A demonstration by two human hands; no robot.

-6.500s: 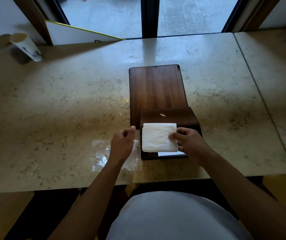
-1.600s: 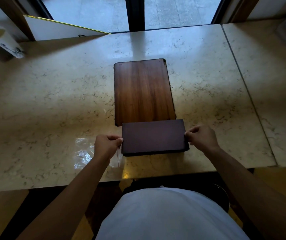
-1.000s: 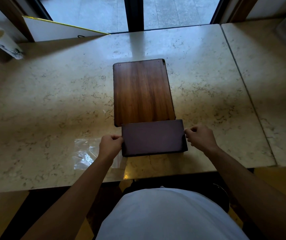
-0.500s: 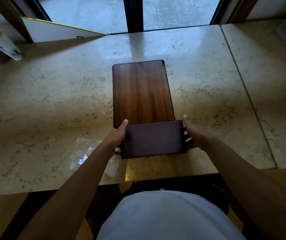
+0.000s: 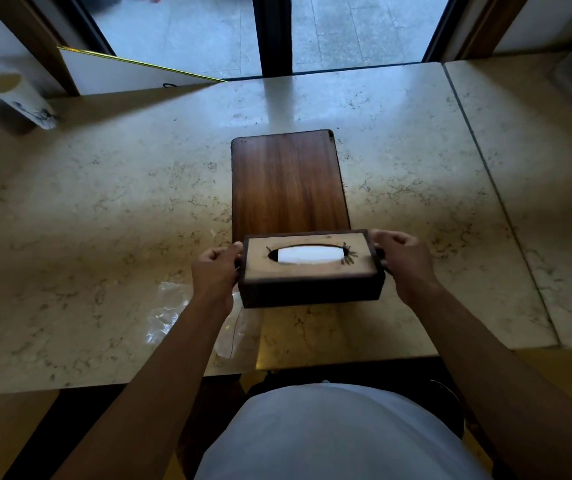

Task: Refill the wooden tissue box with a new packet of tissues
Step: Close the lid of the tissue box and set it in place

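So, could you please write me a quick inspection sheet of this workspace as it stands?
Surface: marble table, seam on the right.
Job's things: wooden tissue box slot up, white tissues showing in the oval opening; wooden board flat behind it.
Clutter: crumpled clear plastic wrapper near the front edge; paper cup far left.
Grippers: left hand and right hand grip the box ends.
Cables: nothing seen.
Surroundings: glass door behind; white panel leaning there.

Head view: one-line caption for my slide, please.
Both hands, left hand and right hand, hold the wooden tissue box upright, tissues showing through its slot.
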